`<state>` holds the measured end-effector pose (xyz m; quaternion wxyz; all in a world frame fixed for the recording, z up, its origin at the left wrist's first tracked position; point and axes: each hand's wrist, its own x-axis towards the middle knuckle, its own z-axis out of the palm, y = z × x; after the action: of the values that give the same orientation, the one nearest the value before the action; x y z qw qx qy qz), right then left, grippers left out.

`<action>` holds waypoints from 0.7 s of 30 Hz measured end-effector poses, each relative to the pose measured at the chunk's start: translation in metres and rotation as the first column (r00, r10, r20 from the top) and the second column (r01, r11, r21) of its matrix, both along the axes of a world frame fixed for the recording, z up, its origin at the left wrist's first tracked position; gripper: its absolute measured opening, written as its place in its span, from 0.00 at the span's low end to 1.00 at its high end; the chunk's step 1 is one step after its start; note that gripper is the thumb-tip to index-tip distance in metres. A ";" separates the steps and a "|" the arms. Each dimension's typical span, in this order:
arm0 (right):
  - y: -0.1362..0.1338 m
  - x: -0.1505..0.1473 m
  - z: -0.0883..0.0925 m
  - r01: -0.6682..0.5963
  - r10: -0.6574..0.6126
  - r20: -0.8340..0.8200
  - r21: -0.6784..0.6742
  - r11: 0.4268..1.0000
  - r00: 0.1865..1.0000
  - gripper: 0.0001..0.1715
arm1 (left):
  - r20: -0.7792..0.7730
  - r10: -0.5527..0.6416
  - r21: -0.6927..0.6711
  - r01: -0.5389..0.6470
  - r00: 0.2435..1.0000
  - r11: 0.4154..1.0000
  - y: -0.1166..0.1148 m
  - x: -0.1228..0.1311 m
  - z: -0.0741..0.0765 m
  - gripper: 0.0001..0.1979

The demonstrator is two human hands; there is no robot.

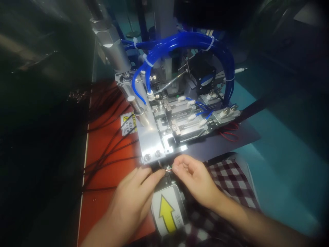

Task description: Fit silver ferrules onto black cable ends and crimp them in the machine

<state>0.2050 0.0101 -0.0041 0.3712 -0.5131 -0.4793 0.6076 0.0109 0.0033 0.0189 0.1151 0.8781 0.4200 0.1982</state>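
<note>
At the front of a metal fixture, both hands meet at a small whitish part with thin coloured wires. Too little of it shows to tell its exact kind. My left hand is closed at the part's left side, its thumb tip against it and its other fingers partly hidden under the fixture's front edge. From the right, my right hand pinches the thin wires between thumb and index finger, with the other fingers curled.
Thick blue air tubes arch over pneumatic cylinders. Black cables cross the orange-red machine top on the left. A white plate with a yellow arrow sits below the hands. Red wires hang at the right.
</note>
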 end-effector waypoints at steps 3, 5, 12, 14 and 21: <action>0.001 0.000 -0.001 -0.004 0.003 0.010 0.019 1.000 1.000 0.07 | 0.001 -0.006 0.006 0.005 1.000 1.000 0.000 0.000 0.000 0.16; 0.001 0.001 -0.002 -0.001 0.001 0.017 0.020 1.000 1.000 0.07 | 0.002 -0.007 0.007 0.007 1.000 1.000 0.000 -0.001 0.000 0.16; 0.001 0.005 0.001 0.008 -0.006 0.055 -0.042 0.999 0.998 0.06 | -0.003 -0.004 -0.007 0.004 1.000 1.000 0.000 0.000 0.001 0.16; 0.002 0.005 0.003 0.008 -0.005 0.072 -0.048 0.999 0.997 0.07 | -0.001 -0.002 -0.012 0.002 1.000 1.000 0.000 0.000 0.001 0.16; 0.004 0.001 0.006 0.014 -0.010 0.102 -0.036 0.999 0.995 0.08 | 0.002 -0.003 -0.025 0.003 1.000 1.000 -0.001 0.001 0.000 0.17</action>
<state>0.2062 0.0145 0.0015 0.3403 -0.5530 -0.4833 0.5873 0.0118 0.0025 0.0194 0.1267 0.8771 0.4209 0.1935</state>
